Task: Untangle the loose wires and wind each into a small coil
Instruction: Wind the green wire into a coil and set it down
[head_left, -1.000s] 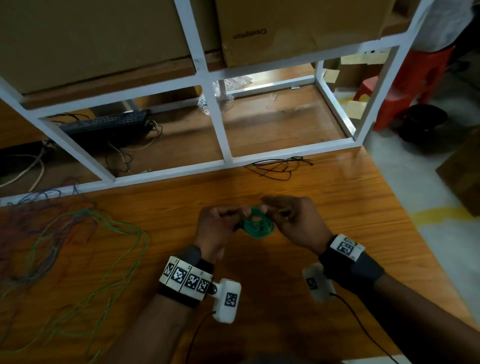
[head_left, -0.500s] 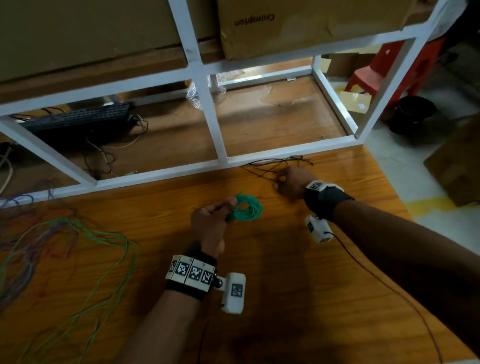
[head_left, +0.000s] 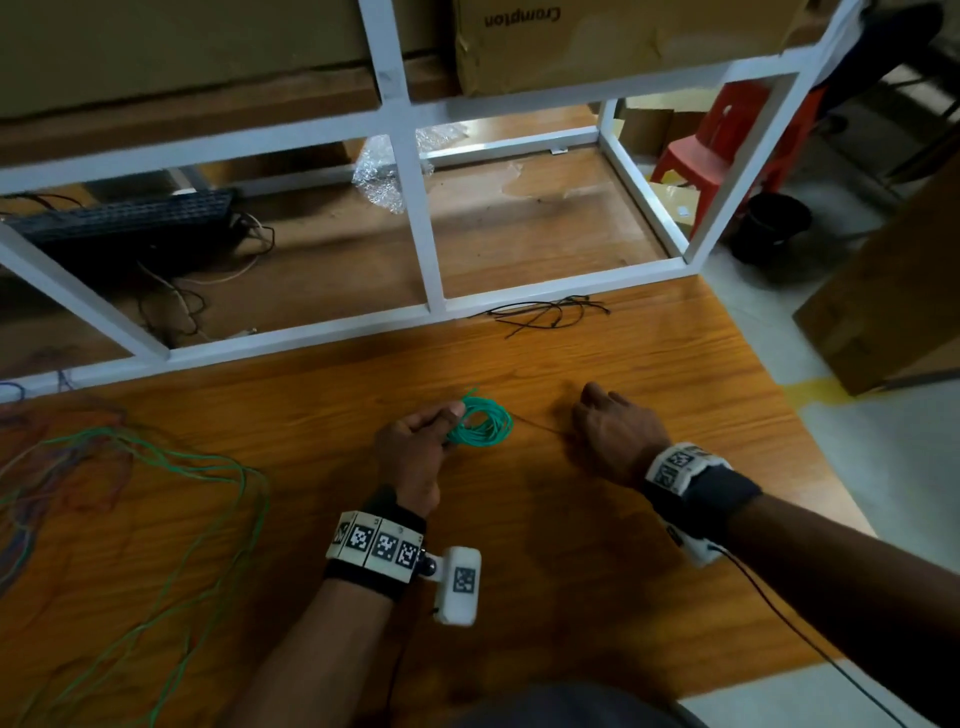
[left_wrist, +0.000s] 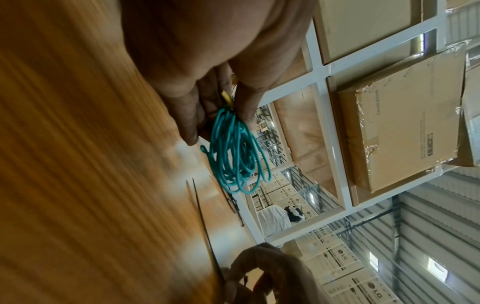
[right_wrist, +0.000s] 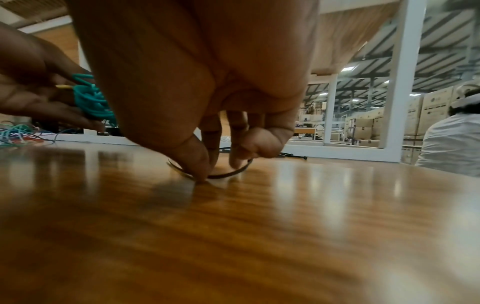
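Coil of green wire (head_left: 480, 422) is sitting in my left hand (head_left: 415, 451), pinched between thumb and curled fingers at its left edge, held just above the wooden table (head_left: 649, 364) near the middle. In the left wrist view I am seeing the loops (left_wrist: 235, 152) hanging bunched from the fingertips, with a yellowish end showing at the pinch.

My right hand (head_left: 615, 434) is lying to the right of the coil, knuckles up, fingers curled down onto the table. The right wrist view is showing thumb and fingers (right_wrist: 200, 162) pinching a thin black cable tie (right_wrist: 223, 174), which is bowing against the wood; its free end is reaching toward the coil.

Loose wires (head_left: 130, 499), green with some blue and red, are sprawling at the left of the table. A bundle of black ties (head_left: 550, 314) is lying at the far edge beside the white frame (head_left: 415, 223).
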